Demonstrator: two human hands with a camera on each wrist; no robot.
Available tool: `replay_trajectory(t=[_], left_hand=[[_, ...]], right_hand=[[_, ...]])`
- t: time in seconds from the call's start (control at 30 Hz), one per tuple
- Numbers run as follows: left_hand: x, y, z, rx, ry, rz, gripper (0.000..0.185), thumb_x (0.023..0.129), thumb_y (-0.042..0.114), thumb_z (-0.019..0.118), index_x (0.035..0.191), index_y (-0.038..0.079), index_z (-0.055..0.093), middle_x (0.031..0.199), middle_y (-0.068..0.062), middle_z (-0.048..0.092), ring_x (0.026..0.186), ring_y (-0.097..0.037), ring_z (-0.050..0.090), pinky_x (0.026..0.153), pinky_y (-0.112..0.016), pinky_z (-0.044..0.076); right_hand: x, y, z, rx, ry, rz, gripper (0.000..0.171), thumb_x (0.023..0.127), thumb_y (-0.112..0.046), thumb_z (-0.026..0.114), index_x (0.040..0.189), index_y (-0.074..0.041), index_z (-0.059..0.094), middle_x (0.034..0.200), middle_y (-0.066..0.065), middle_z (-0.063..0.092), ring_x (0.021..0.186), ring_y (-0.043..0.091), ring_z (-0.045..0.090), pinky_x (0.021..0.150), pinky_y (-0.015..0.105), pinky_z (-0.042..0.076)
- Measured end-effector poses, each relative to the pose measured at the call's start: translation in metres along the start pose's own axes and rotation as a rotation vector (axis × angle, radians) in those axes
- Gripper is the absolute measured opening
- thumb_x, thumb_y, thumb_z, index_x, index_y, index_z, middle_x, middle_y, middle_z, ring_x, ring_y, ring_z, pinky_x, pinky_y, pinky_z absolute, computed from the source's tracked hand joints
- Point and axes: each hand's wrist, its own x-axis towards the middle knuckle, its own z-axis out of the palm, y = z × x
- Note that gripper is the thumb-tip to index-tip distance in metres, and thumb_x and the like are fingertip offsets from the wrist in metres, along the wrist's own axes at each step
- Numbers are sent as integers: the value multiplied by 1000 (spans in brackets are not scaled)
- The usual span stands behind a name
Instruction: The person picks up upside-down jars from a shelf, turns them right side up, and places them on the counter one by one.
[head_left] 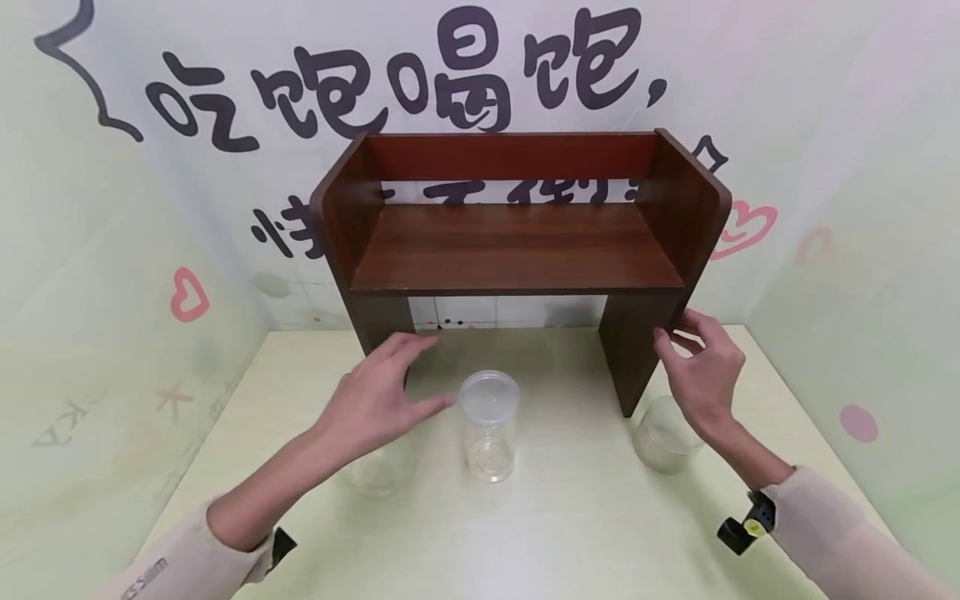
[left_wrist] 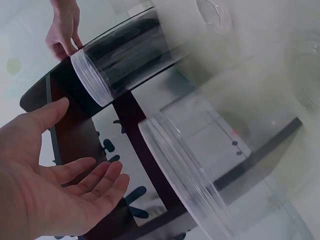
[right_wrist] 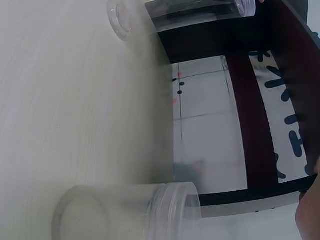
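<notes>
Three clear plastic jars stand on the pale table in front of a brown wooden shelf. The middle jar has a clear lid. My left hand is open with straight fingers, its thumb tip just beside that lid; a second jar stands under its wrist. My right hand hovers at the shelf's right side panel, fingers loosely curled and holding nothing, above the third jar. The left wrist view shows my flat open palm, the lidded jar beyond it and a blurred jar rim close by. The right wrist view has the third jar close at the bottom.
The shelf stands at the back of the table against a printed wall, its top board bare and a gap beneath it between two legs. Pale side walls close in left and right. Bare table surface lies toward me in front of the jars.
</notes>
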Motion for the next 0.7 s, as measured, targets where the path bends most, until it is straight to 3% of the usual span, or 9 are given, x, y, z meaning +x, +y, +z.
replay_trajectory(t=[0.13,0.23,0.47,0.53,0.7], left_hand=[[-5,-10,-7,38,45,-17,66,88,33,87,144,6,63,138,-13,64,112,-31,70,71,-49,61],[-9,-19,-14,64,71,-35,62,91,33,85,142,6,64,137,-15,65,113,-33,69,69,-49,62],[-22,-45,-28,114,129,-82,49,93,31,82,134,8,70,128,-15,71,115,-37,69,66,-54,61],[-25,-54,-30,120,151,-94,43,93,30,81,129,8,73,128,-15,71,115,-38,69,63,-53,60],[-30,-79,-36,124,204,-128,37,92,25,80,123,6,74,125,-19,70,107,-39,70,59,-51,57]], right_hand=[[2,1,-7,-8,-52,-33,30,86,10,76,116,10,73,106,23,73,94,-10,66,82,9,55],[4,4,-14,-18,-117,-81,34,84,13,79,118,11,72,107,25,73,97,-11,65,82,6,54],[19,22,-38,-71,-332,-294,44,75,18,83,117,7,73,106,19,74,103,-13,62,83,6,52],[25,30,-46,-121,-399,-362,47,73,17,84,117,5,73,107,17,75,102,-8,64,86,5,51],[41,48,-63,-285,-534,-451,52,73,7,86,123,5,70,115,17,74,100,24,71,94,0,42]])
